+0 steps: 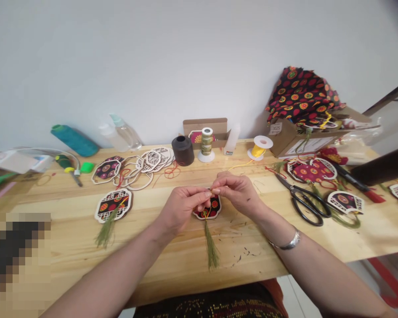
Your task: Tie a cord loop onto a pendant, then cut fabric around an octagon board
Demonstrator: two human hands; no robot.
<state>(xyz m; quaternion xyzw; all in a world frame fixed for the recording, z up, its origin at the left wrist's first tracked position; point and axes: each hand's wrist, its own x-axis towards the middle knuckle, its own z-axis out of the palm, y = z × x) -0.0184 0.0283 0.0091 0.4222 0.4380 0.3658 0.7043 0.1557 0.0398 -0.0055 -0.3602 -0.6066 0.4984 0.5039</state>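
Note:
Both hands meet fingertip to fingertip over a fabric-covered ornament point(214, 206) with a pale wooden frame. My left hand point(189, 204) is closed in a pinch, and my right hand point(236, 191) pinches right beside it. Between them is a thin yellow cord point(206, 214), mostly hidden by the fingers. A green tassel point(211, 249) hangs from the ornament's lower edge onto the wood. Behind my right hand, yellow cord runs toward a white spool point(262, 142). A finished-looking tasselled ornament point(113, 206) lies to the left.
Black-handled scissors point(307, 203) lie on the right of the wooden table point(172, 260), near more ornaments point(311, 171). A cardboard box point(296, 143) holds patterned fabric point(301, 95). Along the wall stand a black thread cone point(183, 151), a green thread spool point(206, 145) and bottles point(126, 132). Wooden frames point(155, 160) are piled left of centre.

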